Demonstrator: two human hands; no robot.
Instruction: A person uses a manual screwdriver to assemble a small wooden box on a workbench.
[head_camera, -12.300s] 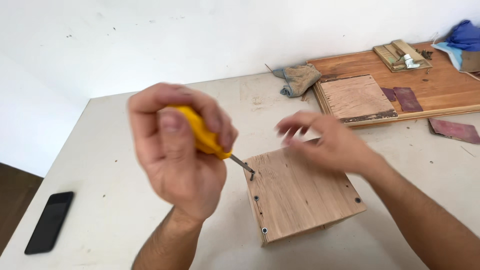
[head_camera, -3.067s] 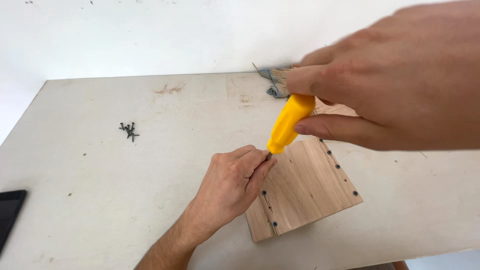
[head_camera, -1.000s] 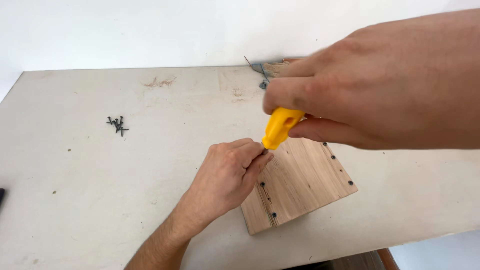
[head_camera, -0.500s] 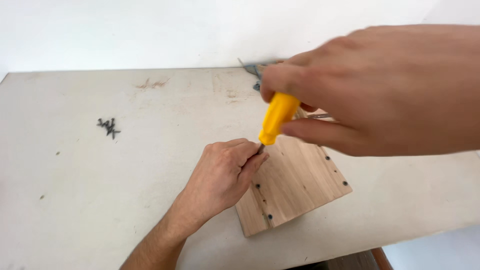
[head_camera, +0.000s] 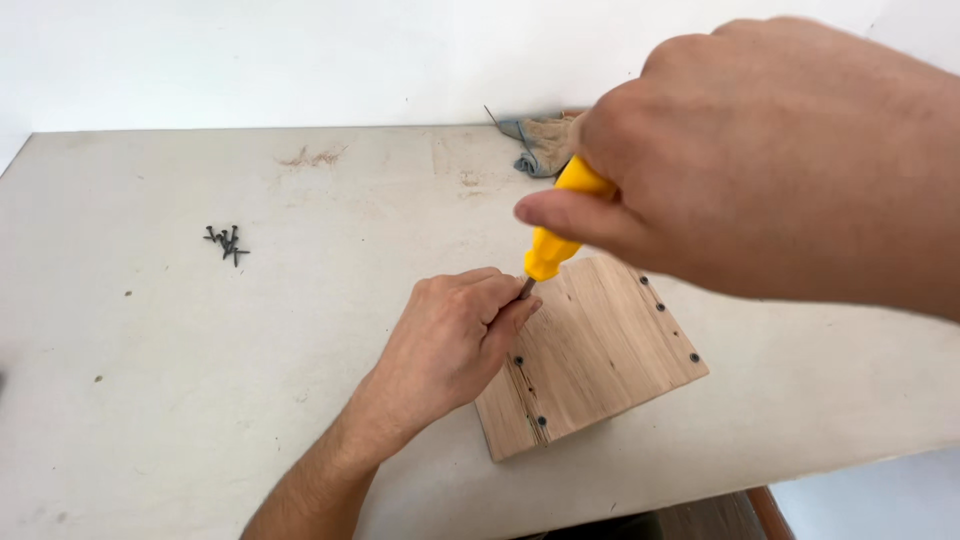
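White table fills the frame and carries everything. Right hand looms large at upper right, close to the camera, fist closed around the yellow screwdriver handle, thumb along the side: looks like a grip set for turning and pressing down. Wooden panel lies flat at centre-right, dark screws already showing along its left and right edges. Left hand rests on the panel's left corner, fingers pinched at the metal shaft tip, probably steadying the bit or a screw there; the screw itself is hidden. Rag bunched at the table's far edge, top centre. Small pile of loose screws at upper left, well apart from the work.
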